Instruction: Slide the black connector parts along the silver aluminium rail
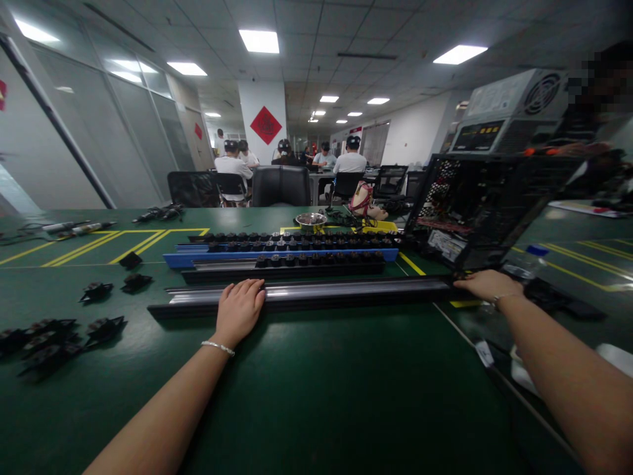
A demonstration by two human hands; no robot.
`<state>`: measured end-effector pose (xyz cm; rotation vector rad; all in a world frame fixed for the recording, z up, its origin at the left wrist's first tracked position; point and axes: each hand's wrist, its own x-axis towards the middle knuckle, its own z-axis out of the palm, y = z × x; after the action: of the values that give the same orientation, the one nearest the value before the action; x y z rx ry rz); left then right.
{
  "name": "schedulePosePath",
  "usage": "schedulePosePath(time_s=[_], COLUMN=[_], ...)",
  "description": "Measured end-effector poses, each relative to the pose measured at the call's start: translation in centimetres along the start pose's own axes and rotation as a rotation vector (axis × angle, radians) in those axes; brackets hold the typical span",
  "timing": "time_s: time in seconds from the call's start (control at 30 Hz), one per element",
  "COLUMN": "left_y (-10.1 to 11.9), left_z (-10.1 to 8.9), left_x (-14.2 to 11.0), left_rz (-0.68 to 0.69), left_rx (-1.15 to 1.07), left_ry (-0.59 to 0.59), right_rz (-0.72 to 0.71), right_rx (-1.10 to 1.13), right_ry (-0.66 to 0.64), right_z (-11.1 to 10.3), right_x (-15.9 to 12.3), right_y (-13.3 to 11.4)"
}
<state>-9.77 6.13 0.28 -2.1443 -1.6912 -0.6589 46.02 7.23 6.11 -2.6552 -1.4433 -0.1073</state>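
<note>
Resting left hand (241, 309) flattish on the rail (346, 294), right hand (488, 286) curled at its end, hold unclear, we're judging it stiff, best gripped beneath both.

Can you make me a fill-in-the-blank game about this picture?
1. The tabletop is coloured ____.
2. The long rail has the left grip nearer its left end and the right grip near its ____ end.
3. The bottle cap is ____.
4. The diamond-shaped sign on the pillar is ____.

Missing words: green; right; blue; red.
</note>
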Motion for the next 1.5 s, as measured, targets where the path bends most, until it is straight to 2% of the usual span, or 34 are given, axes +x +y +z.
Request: schedulePosePath(time_s=[0.07, 0.2, 0.53, 0.83, 1.5], left_y=[0.1, 0.1, -0.1, 0.0, -0.1], left_z=[-0.1, -0.2, 0.2, 0.0, 0.1], left_x=[0.0, 0.0, 0.0, 0.1, 0.0], left_rz=[-0.001, 0.007, 0.011, 0.011, 0.009], left_rx=[-0.001, 0.001, -0.003, -0.011, 0.000], left_ry=[0.001, -0.004, 0.004, 0.011, 0.009], right_rz=[0.024, 0.029, 0.020, -0.042, -0.043], right_rx=[-0.040, -0.070, -0.057, -0.055, -0.049], right_ry=[-0.113, -0.186, -0.178, -0.159, -0.145], right_z=[-0.4, -1.1, -1.5, -1.0, -0.8], right_x=[-0.3, -1.1, -2.1, -2.6, -3.2], right_y=[-0.4, -1.1, -2.1, -2.8, -3.7])
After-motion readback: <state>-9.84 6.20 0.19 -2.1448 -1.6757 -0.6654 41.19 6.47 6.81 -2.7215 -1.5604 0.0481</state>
